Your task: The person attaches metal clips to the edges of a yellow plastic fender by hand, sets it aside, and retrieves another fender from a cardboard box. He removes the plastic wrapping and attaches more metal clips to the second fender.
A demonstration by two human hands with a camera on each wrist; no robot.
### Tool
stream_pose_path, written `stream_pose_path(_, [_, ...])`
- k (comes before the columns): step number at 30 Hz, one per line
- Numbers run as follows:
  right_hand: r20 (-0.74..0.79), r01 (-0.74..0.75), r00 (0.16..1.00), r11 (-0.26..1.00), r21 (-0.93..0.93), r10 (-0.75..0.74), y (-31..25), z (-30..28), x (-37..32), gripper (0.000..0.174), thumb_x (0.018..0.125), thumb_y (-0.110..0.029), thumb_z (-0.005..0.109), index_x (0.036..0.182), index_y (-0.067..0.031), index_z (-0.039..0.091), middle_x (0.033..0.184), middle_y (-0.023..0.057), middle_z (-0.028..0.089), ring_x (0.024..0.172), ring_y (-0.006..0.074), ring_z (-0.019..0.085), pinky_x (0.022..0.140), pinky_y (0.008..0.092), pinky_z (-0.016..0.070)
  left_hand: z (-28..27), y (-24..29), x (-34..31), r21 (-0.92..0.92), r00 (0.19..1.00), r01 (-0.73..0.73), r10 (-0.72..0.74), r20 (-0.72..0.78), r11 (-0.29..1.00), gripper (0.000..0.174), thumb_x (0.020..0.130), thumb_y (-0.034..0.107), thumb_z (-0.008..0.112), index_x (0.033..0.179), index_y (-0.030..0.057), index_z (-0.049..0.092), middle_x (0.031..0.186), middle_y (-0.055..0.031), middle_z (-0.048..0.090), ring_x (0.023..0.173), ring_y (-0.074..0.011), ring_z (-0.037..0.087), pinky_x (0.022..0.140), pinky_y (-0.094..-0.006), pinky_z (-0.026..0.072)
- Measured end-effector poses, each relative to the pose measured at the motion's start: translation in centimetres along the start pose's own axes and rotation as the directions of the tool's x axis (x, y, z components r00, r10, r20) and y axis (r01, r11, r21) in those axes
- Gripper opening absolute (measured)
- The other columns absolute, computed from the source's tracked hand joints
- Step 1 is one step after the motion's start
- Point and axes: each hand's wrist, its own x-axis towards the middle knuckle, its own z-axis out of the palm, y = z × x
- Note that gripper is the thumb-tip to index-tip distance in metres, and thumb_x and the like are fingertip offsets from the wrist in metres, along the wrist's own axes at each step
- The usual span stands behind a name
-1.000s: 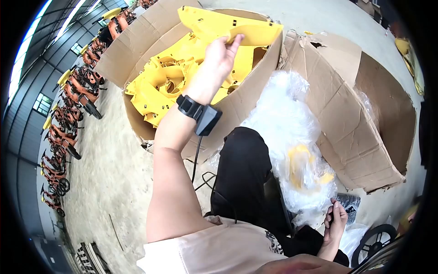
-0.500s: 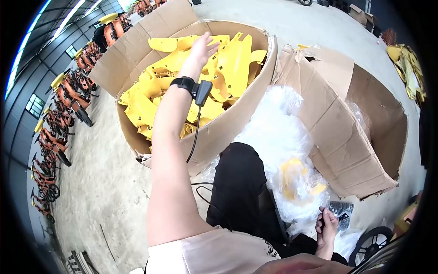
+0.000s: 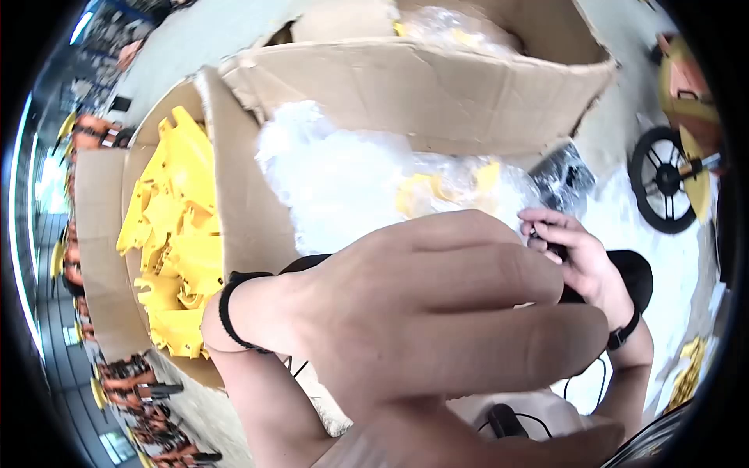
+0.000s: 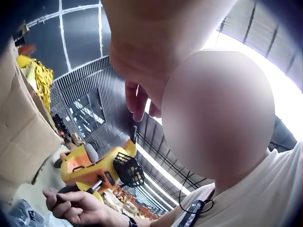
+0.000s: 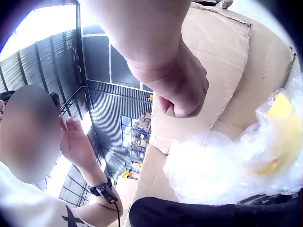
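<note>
My left hand (image 3: 437,312) is raised close in front of the head camera, its fingers extended and holding nothing. The right wrist view shows this left hand (image 5: 78,146) beside the head. Below and to the right, my right hand (image 3: 577,253) holds a small dark object (image 3: 555,248) in its curled fingers; its kind is unclear. In the left wrist view the right hand (image 4: 78,205) is low at the left. Near it lies clear plastic wrap (image 3: 343,179) with yellow pieces (image 3: 421,195) inside. Yellow plastic panels (image 3: 175,226) fill a cardboard box at the left.
The open box (image 3: 105,242) stands left of my knees, and another cardboard box (image 3: 437,97) lies ahead. A black spoked wheel (image 3: 665,179) is at the right. Orange scooters (image 3: 140,390) line the left side. Dark wrapped material (image 3: 563,179) lies beyond my right hand.
My left hand released a yellow panel into the box, then came back from the box up to the head. The head view has turned right. My right hand keeps the small dark object.
</note>
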Motion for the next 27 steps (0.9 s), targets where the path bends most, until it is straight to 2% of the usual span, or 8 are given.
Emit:
stream_pose_path(5, [0.041, 0.122, 0.991, 0.976, 0.179, -0.131, 0.0, -3.1, 1.0, 0.028, 0.100, -0.018, 0.057, 0.117, 0.0047, 0.058, 0.095, 0.0031, 0.059, 0.068, 0.0040, 0.046, 0.047, 0.0151, 0.0330, 2.2, -1.0, -0.2, 0.072, 0.902, 0.240, -0.250, 0.354, 0.968, 0.018, 0.086, 0.005, 0.060, 0.102, 0.0005, 0.066, 0.100, -0.0130, 0.069, 0.086, -0.0231, 0.067, 0.076, -0.0329, 0.0528])
stream_pose_path(9, [-0.080, 0.285, 0.958, 0.944, 0.168, -0.275, -1.0, -3.4, -0.1, 0.030, 0.102, -0.026, 0.054, 0.114, 0.0013, 0.059, 0.087, 0.0019, 0.056, 0.063, 0.0039, 0.044, 0.045, 0.0158, 0.0301, 2.8, -5.7, -0.9, 0.472, 0.409, 0.402, -0.615, 0.674, 0.785, 0.026, 0.084, 0.003, 0.063, 0.109, -0.0007, 0.066, 0.100, -0.0127, 0.069, 0.090, -0.0221, 0.066, 0.081, -0.0324, 0.0518])
stream_pose_path(10, [-0.120, 0.332, 0.941, 0.927, 0.171, -0.315, -1.1, -3.6, -0.6, 0.030, 0.102, -0.027, 0.053, 0.114, 0.0004, 0.059, 0.086, 0.0016, 0.055, 0.063, 0.0037, 0.044, 0.045, 0.0161, 0.0293, 4.1, -7.5, -1.2, 0.449, 0.390, 0.406, -0.595, 0.703, 0.796, 0.026, 0.084, 0.003, 0.063, 0.109, -0.0007, 0.066, 0.100, -0.0127, 0.069, 0.090, -0.0221, 0.066, 0.081, -0.0324, 0.0518])
stream_pose_path(12, [-0.183, 0.430, 0.898, 0.887, 0.168, -0.400, -1.2, -4.1, -0.7, 0.029, 0.105, -0.026, 0.048, 0.116, -0.0012, 0.058, 0.084, -0.0002, 0.050, 0.061, 0.0028, 0.039, 0.043, 0.0150, 0.0281, 7.9, -13.6, -2.5, -0.072, 0.830, 0.528, -0.495, 0.257, 0.846, 0.030, 0.091, -0.002, 0.057, 0.121, -0.0007, 0.060, 0.104, -0.0100, 0.067, 0.097, -0.0184, 0.064, 0.090, -0.0307, 0.0485])
stream_pose_path(15, [-0.224, 0.476, 0.870, 0.867, 0.151, -0.439, -1.0, -4.6, -0.9, 0.032, 0.105, -0.026, 0.047, 0.119, 0.0002, 0.057, 0.085, -0.0015, 0.046, 0.062, 0.0018, 0.038, 0.045, 0.0147, 0.0276, 10.5, -20.5, -7.4, 0.152, 0.459, 0.827, -0.806, 0.374, 0.541, 0.022, 0.098, 0.012, 0.058, 0.115, 0.0002, 0.064, 0.104, -0.0098, 0.068, 0.098, -0.0169, 0.064, 0.088, -0.0278, 0.0486])
stream_pose_path(20, [-0.211, 0.398, 0.911, 0.889, 0.224, -0.355, -0.8, -6.1, -1.5, 0.028, 0.106, -0.027, 0.046, 0.112, -0.0021, 0.057, 0.090, 0.0033, 0.052, 0.063, 0.0104, 0.039, 0.051, 0.0217, 0.0304, 15.3, -26.5, -18.4, 0.407, 0.355, 0.741, -0.826, 0.438, 0.534, 0.030, 0.094, 0.018, 0.062, 0.119, 0.0021, 0.062, 0.105, -0.0224, 0.066, 0.100, -0.0374, 0.063, 0.090, -0.0407, 0.0487])
stream_pose_path(25, [-0.290, 0.367, 0.914, 0.882, 0.297, -0.282, -1.5, -5.4, -2.2, 0.029, 0.105, -0.025, 0.047, 0.110, 0.0009, 0.059, 0.089, 0.0046, 0.055, 0.063, 0.0097, 0.045, 0.051, 0.0222, 0.0331, 16.1, -31.2, -24.6, 0.752, 0.636, 0.429, -0.758, 0.141, 0.500, 0.050, 0.091, 0.020, 0.059, 0.135, 0.0002, 0.047, 0.118, -0.0250, 0.063, 0.111, -0.0417, 0.059, 0.096, -0.0445, 0.0461])
stream_pose_path(27, [-0.286, 0.390, 0.904, 0.886, 0.249, -0.318, -1.4, -5.7, -2.4, 0.029, 0.105, -0.025, 0.047, 0.111, 0.0010, 0.058, 0.089, 0.0038, 0.054, 0.063, 0.0086, 0.044, 0.051, 0.0212, 0.0324, 13.7, -33.3, -25.6, 0.616, 0.263, 0.723, -0.949, 0.173, 0.313, 0.053, 0.086, 0.015, 0.060, 0.136, 0.0023, 0.047, 0.123, -0.0233, 0.062, 0.116, -0.0417, 0.057, 0.101, -0.0427, 0.0444])
